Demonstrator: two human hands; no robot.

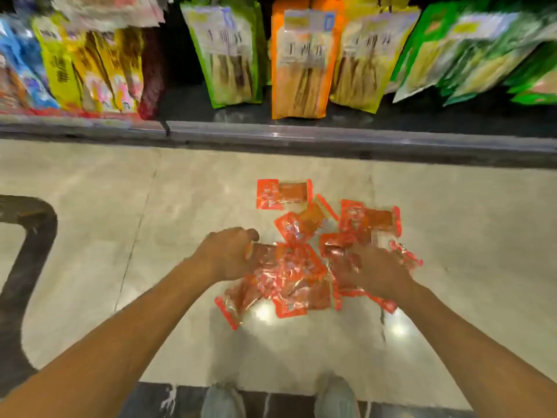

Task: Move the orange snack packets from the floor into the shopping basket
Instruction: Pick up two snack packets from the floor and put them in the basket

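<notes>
Trouble could come from the shiny wrappers: the orange snack packets look slippery, so a big scoop could let some slide out onto the floor. They lie in a loose pile in the middle of the floor, near the shelf. The left hand curls its fingers round the pile's left side and holds some packets. The right hand lies on the right side with fingers bent down, but blur hides whether it holds any. The shopping basket sits well apart, by the floor's left edge, so packets could fall on the way. Writing on the packets and the tall bags is too blurry to read.
</notes>
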